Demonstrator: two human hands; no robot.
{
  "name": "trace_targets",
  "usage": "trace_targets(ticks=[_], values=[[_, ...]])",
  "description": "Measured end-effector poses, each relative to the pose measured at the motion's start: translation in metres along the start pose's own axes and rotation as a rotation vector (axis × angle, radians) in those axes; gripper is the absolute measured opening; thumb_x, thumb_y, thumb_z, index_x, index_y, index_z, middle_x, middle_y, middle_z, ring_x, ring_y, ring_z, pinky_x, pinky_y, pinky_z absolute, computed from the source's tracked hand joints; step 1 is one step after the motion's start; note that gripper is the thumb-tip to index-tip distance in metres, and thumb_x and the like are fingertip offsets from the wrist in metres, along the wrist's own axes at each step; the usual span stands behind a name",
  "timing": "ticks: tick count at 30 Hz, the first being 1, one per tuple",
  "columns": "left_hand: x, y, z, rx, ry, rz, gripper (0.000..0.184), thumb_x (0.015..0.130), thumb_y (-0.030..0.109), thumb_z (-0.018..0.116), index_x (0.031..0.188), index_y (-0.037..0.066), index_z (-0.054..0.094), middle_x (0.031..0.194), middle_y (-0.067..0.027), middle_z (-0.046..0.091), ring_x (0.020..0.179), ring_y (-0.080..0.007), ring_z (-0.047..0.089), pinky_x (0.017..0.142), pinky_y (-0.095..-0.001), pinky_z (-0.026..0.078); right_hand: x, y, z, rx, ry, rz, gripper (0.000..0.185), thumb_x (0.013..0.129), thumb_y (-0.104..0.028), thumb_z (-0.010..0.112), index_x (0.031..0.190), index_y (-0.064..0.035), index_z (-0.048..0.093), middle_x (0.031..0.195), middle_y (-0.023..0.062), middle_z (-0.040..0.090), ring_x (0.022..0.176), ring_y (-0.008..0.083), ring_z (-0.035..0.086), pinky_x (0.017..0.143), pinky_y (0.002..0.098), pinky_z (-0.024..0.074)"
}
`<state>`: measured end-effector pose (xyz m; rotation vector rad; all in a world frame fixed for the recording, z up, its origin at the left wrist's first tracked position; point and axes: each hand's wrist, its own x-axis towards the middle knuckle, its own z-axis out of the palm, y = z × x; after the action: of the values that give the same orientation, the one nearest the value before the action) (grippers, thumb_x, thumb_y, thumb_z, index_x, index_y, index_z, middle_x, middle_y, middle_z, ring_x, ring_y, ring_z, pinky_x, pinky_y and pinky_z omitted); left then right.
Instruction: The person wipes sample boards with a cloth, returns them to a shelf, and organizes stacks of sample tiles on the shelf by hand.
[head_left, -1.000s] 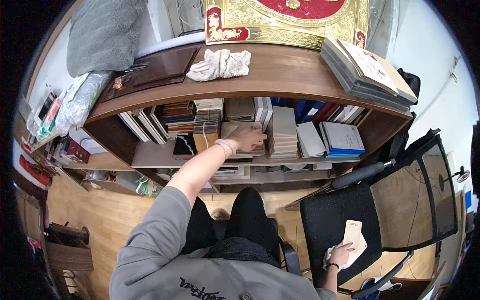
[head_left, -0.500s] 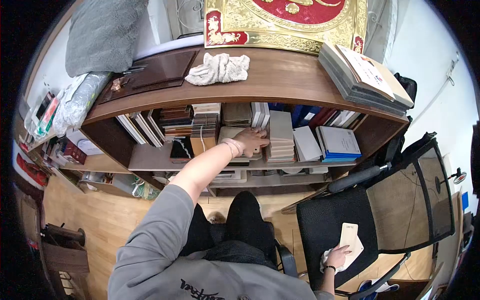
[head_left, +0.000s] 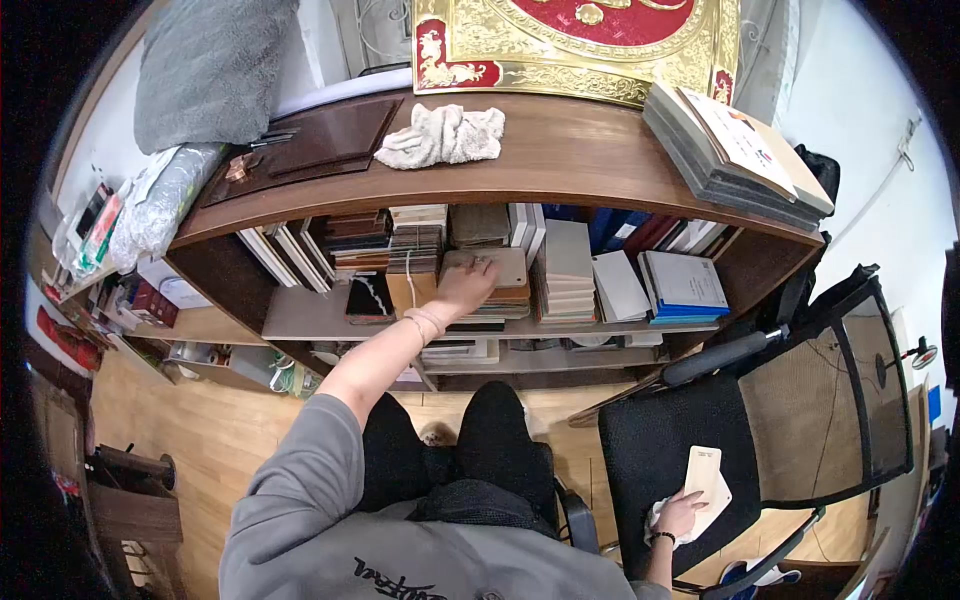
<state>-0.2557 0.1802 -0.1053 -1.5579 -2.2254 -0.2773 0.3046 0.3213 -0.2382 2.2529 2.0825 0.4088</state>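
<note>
Inside the shelf, my left hand (head_left: 469,284) rests on a stack of flat sample boards (head_left: 512,268), its fingers spread over the top board. A bundle of thin boards tied with string (head_left: 414,262) stands just left of it, and a stack of pale boards (head_left: 568,265) to its right. On the black chair seat (head_left: 640,433), my right hand (head_left: 678,514) lies over cream-coloured sample boards (head_left: 705,477) with its fingers on them. A white cloth (head_left: 655,517) is bunched beneath that hand.
A crumpled cloth (head_left: 441,137), dark panels (head_left: 335,138), a gold and red framed piece (head_left: 560,75) and stacked grey boards (head_left: 690,160) lie on the shelf top. Blue-edged booklets (head_left: 684,283) stand at the shelf's right.
My left hand has moved left, away from the pale stack, uncovering the right part of the board stack's top. My right hand stays on the cream boards.
</note>
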Motion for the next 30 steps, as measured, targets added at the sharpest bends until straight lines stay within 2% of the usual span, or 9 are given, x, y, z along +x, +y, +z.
trace_targets(ticks=[4, 7, 12, 15, 16, 19, 24, 28, 30], values=[[0.018, 0.0, -0.026, -0.121, -0.059, -0.113, 0.036, 0.084, 0.023, 0.054, 0.117, 0.008, 0.049, 0.11, -0.0137, 0.058, 0.1, -0.0322, 0.056, 0.083, -0.0413, 0.045, 0.003, 0.002, 0.004, 0.0, 0.007, -0.003, 0.052, 0.091, -0.037, 0.037, 0.129, -0.001, 0.035, 0.124, 0.0317, 0.042, 0.069, 0.0331, 0.065, 0.052, 0.038, 0.0535], [0.057, -0.003, -0.079, -0.205, -0.084, -0.14, 0.031, 0.085, 0.025, 0.055, 0.11, 0.007, 0.056, 0.092, -0.0138, 0.064, 0.083, -0.0295, 0.062, 0.076, -0.0362, 0.048, 0.002, 0.002, 0.006, -0.008, 0.002, -0.016, 0.052, 0.091, -0.036, 0.037, 0.129, -0.001, 0.035, 0.124, 0.0316, 0.042, 0.07, 0.033, 0.065, 0.052, 0.0383, 0.0534], [0.079, -0.048, -0.054, -0.361, -0.015, -0.054, 0.032, 0.082, 0.025, 0.06, 0.108, 0.006, 0.059, 0.094, -0.0158, 0.064, 0.083, -0.0286, 0.062, 0.072, -0.0341, 0.048, 0.001, 0.001, 0.002, -0.005, -0.003, -0.001, 0.051, 0.091, -0.035, 0.038, 0.129, -0.0012, 0.034, 0.124, 0.0316, 0.042, 0.069, 0.0328, 0.065, 0.052, 0.0385, 0.0531], [0.083, -0.065, -0.006, -0.694, -0.437, -0.174, 0.032, 0.07, 0.021, 0.072, 0.094, 0.002, 0.062, 0.088, -0.0167, 0.062, 0.081, -0.0314, 0.06, 0.07, -0.0379, 0.047, 0.001, -0.001, 0.007, 0.003, 0.012, 0.004, 0.051, 0.091, -0.035, 0.038, 0.129, -0.0013, 0.034, 0.124, 0.0314, 0.042, 0.068, 0.0325, 0.065, 0.051, 0.0383, 0.0531], [0.082, -0.069, 0.008, -0.694, -0.434, -0.164, 0.032, 0.07, 0.021, 0.072, 0.094, 0.002, 0.062, 0.088, -0.0167, 0.062, 0.081, -0.0314, 0.06, 0.07, -0.0379, 0.047, 0.001, 0.0, 0.008, -0.005, 0.02, 0.003, 0.051, 0.091, -0.034, 0.038, 0.13, -0.0014, 0.034, 0.124, 0.0312, 0.042, 0.068, 0.0323, 0.065, 0.051, 0.0382, 0.0531], [0.062, -0.067, 0.043, -0.621, -0.294, -0.101, 0.034, 0.08, 0.022, 0.064, 0.108, 0.005, 0.06, 0.103, -0.0156, 0.062, 0.097, -0.0297, 0.058, 0.083, -0.0372, 0.044, 0.003, 0.003, 0.006, -0.018, 0.015, 0.012, 0.05, 0.091, -0.033, 0.039, 0.13, -0.0013, 0.034, 0.124, 0.0313, 0.042, 0.067, 0.0317, 0.065, 0.051, 0.0378, 0.0531], [0.044, -0.036, 0.004, -0.543, -0.232, -0.177, 0.035, 0.081, 0.023, 0.062, 0.11, 0.005, 0.059, 0.109, -0.0146, 0.059, 0.104, -0.0286, 0.054, 0.089, -0.0364, 0.041, 0.004, 0.002, 0.008, -0.011, 0.013, -0.014, 0.05, 0.092, -0.034, 0.037, 0.128, 0.0004, 0.036, 0.119, 0.0339, 0.044, 0.067, 0.0342, 0.064, 0.052, 0.0383, 0.0527], [0.01, 0.019, -0.006, -0.3, -0.089, -0.202, 0.041, 0.082, 0.026, 0.06, 0.118, 0.007, 0.054, 0.124, -0.0127, 0.05, 0.114, -0.0277, 0.046, 0.095, -0.0368, 0.038, 0.002, -0.001, 0.0, -0.016, 0.022, -0.03, 0.05, 0.092, -0.034, 0.036, 0.127, 0.0013, 0.036, 0.116, 0.0354, 0.046, 0.067, 0.0355, 0.064, 0.052, 0.0385, 0.0524], [-0.013, 0.053, -0.014, -0.11, -0.106, -0.155, 0.051, 0.083, 0.031, 0.058, 0.128, 0.012, 0.045, 0.136, -0.008, 0.038, 0.122, -0.0283, 0.038, 0.099, -0.0399, 0.034, 0.003, -0.004, 0.001, -0.018, 0.023, -0.032, 0.05, 0.092, -0.034, 0.037, 0.128, 0.0014, 0.036, 0.115, 0.0357, 0.046, 0.067, 0.0353, 0.064, 0.052, 0.0384, 0.0524]])
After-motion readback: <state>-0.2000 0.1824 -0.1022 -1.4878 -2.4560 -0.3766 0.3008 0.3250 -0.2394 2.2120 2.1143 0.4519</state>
